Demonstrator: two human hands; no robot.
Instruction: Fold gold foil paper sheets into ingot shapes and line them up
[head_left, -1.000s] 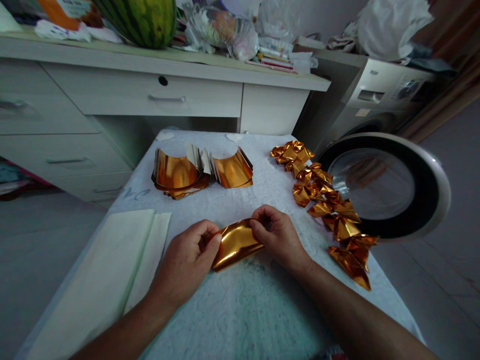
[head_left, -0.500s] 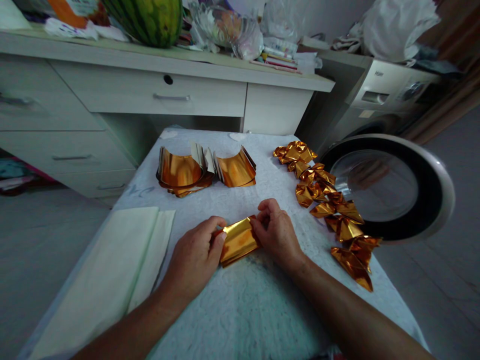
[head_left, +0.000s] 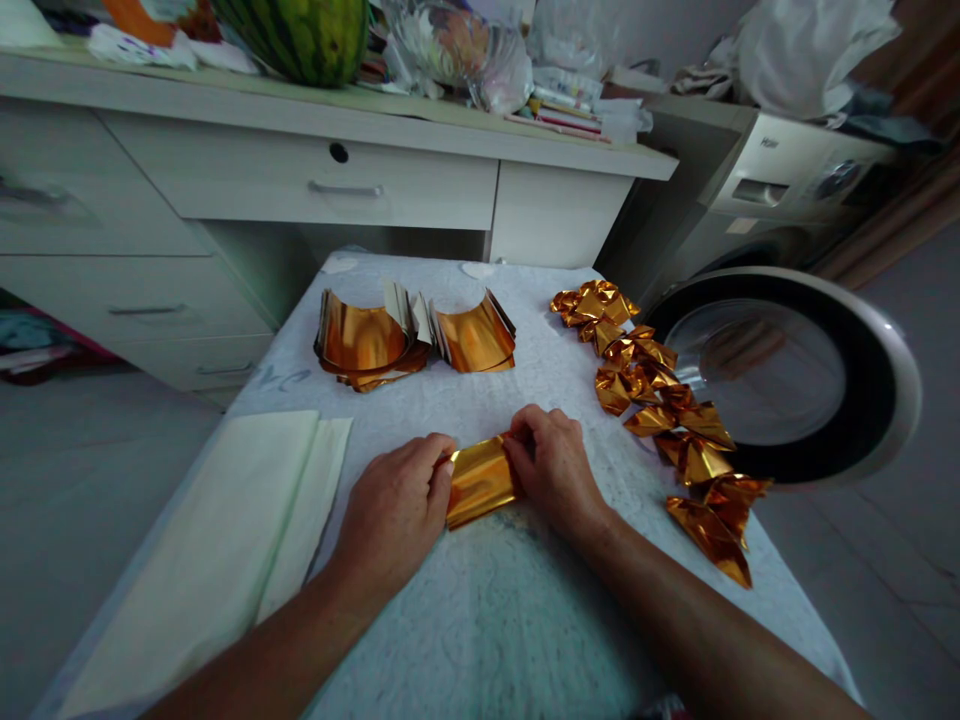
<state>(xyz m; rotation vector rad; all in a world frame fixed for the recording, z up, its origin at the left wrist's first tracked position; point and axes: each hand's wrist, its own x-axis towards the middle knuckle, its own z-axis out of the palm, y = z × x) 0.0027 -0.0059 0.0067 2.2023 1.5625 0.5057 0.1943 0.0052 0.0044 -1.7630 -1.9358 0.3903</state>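
A folded sheet of shiny gold foil paper (head_left: pixel 484 482) lies between my hands, low over the cloth-covered table (head_left: pixel 480 620). My left hand (head_left: pixel 401 500) is closed on its left end, thumb along the edge. At the right end my right hand (head_left: pixel 553 468) pinches the paper between thumb and fingers. Beyond them stand two stacks of curved gold foil sheets, a left stack (head_left: pixel 364 338) and a right stack (head_left: pixel 478 336). Folded gold foil pieces (head_left: pixel 694 450) lie in a heap along the table's right side.
Pale folded paper or cloth (head_left: pixel 202 540) lies at the table's left. Behind stands a white desk (head_left: pixel 300 190) bearing a watermelon (head_left: pixel 300 40) and plastic bags. At the right, a washing machine's round door (head_left: pixel 885 380) hangs open beside the table edge.
The gold foil paper looks flatter, its lower layer lined up with the upper one. My left hand has shifted slightly right, its thumb now straighter along the paper's edge. The view has moved a little.
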